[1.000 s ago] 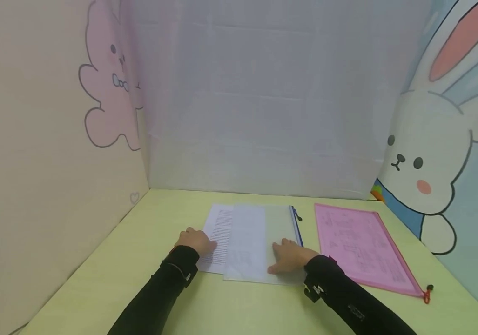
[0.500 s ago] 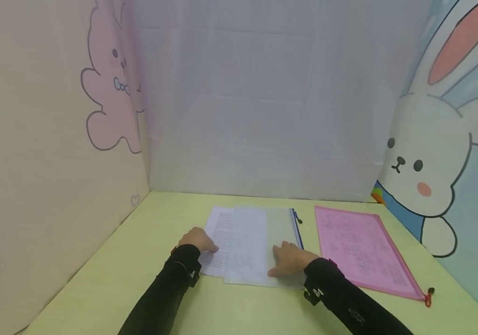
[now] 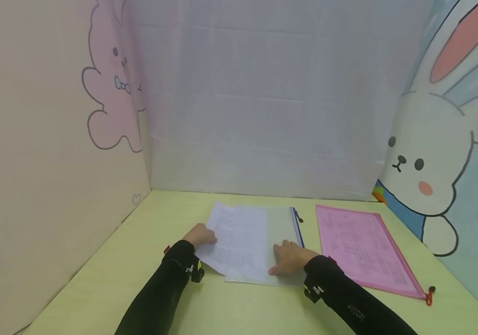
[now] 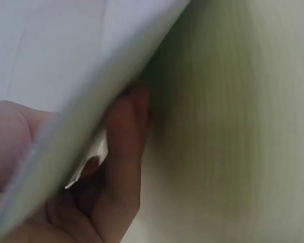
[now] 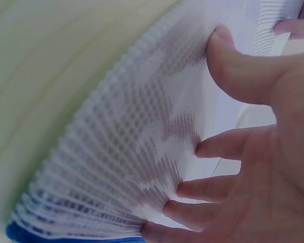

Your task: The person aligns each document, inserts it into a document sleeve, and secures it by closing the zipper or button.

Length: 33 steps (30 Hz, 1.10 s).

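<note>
A pale green table is sitting between cartoon-printed side panels and a translucent back sheet; a pink zip pouch is lying near the right edge. A clear mesh zip folder is lying at the centre, its long axis running away from the person, its blue zipper edge facing right; printed sheets are sticking out of its left side, their left edge lifting off the table. The left hand is pinching that edge, fingers curled beneath it; the right hand is pressing flat on the folder, fingers spread and straight.
</note>
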Motion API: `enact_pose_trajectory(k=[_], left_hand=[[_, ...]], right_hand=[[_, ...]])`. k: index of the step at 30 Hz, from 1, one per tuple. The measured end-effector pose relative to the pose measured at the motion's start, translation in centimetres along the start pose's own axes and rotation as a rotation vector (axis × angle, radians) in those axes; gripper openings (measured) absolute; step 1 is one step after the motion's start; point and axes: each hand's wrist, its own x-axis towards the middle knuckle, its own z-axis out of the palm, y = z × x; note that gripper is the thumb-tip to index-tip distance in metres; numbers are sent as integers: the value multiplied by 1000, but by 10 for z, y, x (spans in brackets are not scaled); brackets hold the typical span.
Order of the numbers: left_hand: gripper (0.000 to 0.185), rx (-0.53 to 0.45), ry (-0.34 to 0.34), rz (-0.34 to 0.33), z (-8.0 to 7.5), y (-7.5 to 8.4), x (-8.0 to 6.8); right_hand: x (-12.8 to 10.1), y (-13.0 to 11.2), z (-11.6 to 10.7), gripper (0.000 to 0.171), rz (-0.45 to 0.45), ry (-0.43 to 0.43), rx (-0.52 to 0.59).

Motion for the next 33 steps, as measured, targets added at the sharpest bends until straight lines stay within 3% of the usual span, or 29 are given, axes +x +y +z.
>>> enact_pose_trajectory(k=[4,10,20,27,33], left_hand=[[57,-100,-49,-40,1,-9,0],[58,-46,-52,-26,-5,-13,-8],[61,64,8,70,-50,-29,-16],[58,184,106,133,-79,-36,-27],[54,311,254,161,-102,-12,-46]], right_hand=[[-2,-2,-1,70,1,7,-13],[-3,-4,-2,71,-5,6,-14],[2,0,-2,74,-16,2,-17],[8,-9,4,78,-57,32,-41],[11,-23,8,81,-56,64,-50]])
